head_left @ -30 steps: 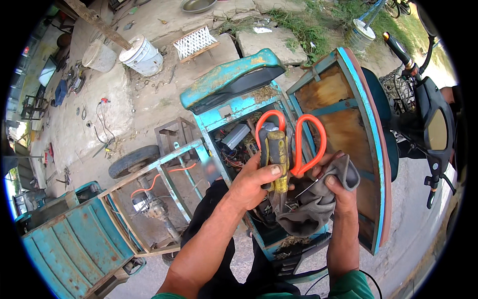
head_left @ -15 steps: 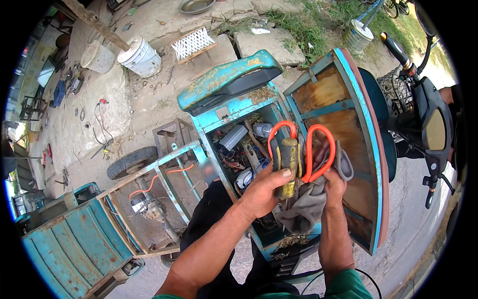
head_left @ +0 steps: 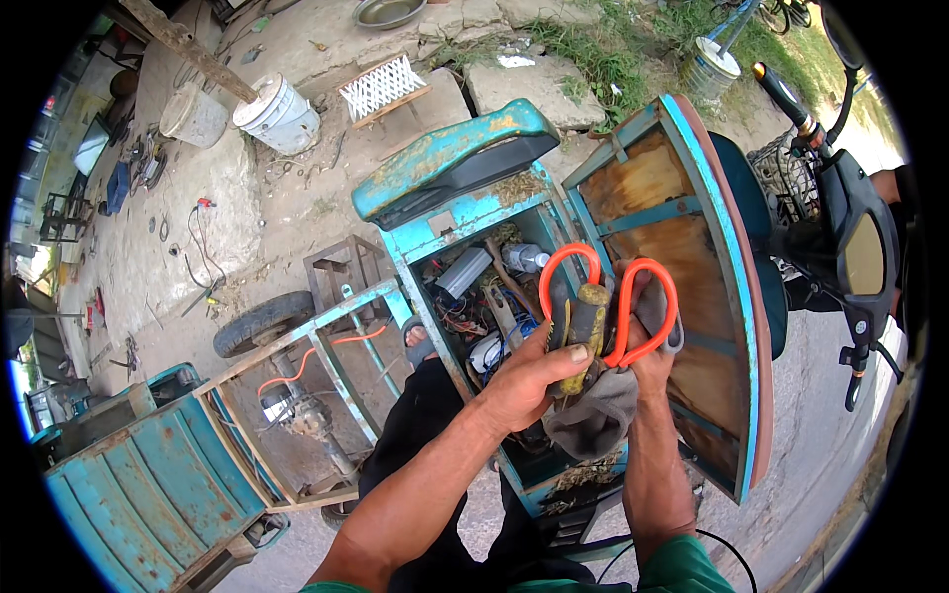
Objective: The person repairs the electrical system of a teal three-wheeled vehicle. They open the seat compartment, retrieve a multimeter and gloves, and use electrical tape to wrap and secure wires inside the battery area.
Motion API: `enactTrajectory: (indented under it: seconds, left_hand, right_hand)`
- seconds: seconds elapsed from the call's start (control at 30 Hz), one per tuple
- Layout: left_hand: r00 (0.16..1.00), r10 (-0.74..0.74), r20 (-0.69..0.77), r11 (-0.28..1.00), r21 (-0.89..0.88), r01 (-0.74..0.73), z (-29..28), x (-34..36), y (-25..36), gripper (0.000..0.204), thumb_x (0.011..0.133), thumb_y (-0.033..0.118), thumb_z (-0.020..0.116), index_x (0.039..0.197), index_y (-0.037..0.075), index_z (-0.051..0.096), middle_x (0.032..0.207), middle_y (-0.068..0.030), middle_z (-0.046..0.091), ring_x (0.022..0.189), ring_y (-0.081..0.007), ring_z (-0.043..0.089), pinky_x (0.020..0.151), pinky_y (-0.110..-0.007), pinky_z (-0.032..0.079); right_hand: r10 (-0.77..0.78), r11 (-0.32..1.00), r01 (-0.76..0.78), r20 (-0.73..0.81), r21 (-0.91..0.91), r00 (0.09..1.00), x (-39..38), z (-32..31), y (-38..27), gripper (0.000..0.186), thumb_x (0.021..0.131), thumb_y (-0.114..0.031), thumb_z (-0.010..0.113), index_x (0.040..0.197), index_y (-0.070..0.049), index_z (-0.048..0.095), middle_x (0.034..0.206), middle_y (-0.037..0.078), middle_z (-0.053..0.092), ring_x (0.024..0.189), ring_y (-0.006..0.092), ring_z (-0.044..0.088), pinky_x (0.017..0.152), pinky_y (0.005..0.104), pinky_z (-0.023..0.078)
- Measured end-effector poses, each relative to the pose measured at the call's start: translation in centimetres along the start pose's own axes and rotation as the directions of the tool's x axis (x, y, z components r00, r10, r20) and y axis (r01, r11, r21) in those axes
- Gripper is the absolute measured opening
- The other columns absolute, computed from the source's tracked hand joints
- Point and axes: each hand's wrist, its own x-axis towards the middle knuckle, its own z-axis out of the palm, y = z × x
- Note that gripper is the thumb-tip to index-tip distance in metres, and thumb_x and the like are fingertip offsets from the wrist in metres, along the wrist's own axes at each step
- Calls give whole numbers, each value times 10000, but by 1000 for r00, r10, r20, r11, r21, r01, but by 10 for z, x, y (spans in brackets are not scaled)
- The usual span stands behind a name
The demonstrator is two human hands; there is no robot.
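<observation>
Yellow-and-black handles (head_left: 590,324) in the left hand (head_left: 524,383), thumb (head_left: 566,363) across them.

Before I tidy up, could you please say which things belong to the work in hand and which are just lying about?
In hand:
Left hand: yellow-handled tool
Right hand: grey cloth
Between them: orange-handled scissors
Probably also open blue box below

Seemingly lying about:
White bucket
Metal bowl
White rack

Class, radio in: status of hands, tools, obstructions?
Left hand gripping yellow-and-black tool handle. Right hand holding grey cloth. Orange scissor handles alongside. Hands, cloth partly hide open teal compartment.
</observation>
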Motion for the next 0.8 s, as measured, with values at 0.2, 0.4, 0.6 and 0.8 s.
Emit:
enactTrajectory:
  seconds: [0.2, 0.4, 0.6, 0.8]
  left_hand:
    - [999, 11, -37, 994, -110, -15, -1, 0, 6, 526, 931, 209, 642, 1393, 48, 447, 1235, -83, 589, 1072, -182, 615, 901, -359, 529]
    - [996, 49, -73, 979, -192, -62, -5, 3, 8, 478, 956, 230, 611, 1376, 55, 461, 1162, -99, 641, 1013, -219, 668, 885, -391, 557]
    - [996, 69, -61, 954, -288, -84, -4, 0, 16, 469, 960, 224, 601, 1370, 42, 464, 1165, -110, 644, 1004, -224, 678, 888, -390, 572]
    - [993, 101, -64, 950, -292, -115, -1, -2, 19, 427, 963, 230, 601, 1325, 21, 513, 1158, -110, 648, 1012, -216, 672, 885, -390, 566]
  right_hand:
    - [265, 962, -268, 56, 55, 963, 4, 8, -7, 331, 917, -97, 692, 1230, -21, 616, 1091, 30, 660, 896, 119, 626, 754, 283, 523]
    - [318, 908, -315, 34, 278, 947, 3, 12, -14, 409, 915, -154, 657, 1284, 10, 592, 1181, 58, 641, 1048, 143, 592, 937, 299, 460]
    - [178, 978, -168, -74, 120, 981, -3, 16, -9, 479, 899, -164, 659, 1315, 44, 549, 1208, 101, 633, 1087, 165, 585, 973, 314, 441]
    - [-138, 985, 100, -294, -140, 946, -12, 18, -10, 500, 856, -12, 687, 1333, 18, 542, 1243, 96, 588, 1094, 169, 561, 952, 312, 453]
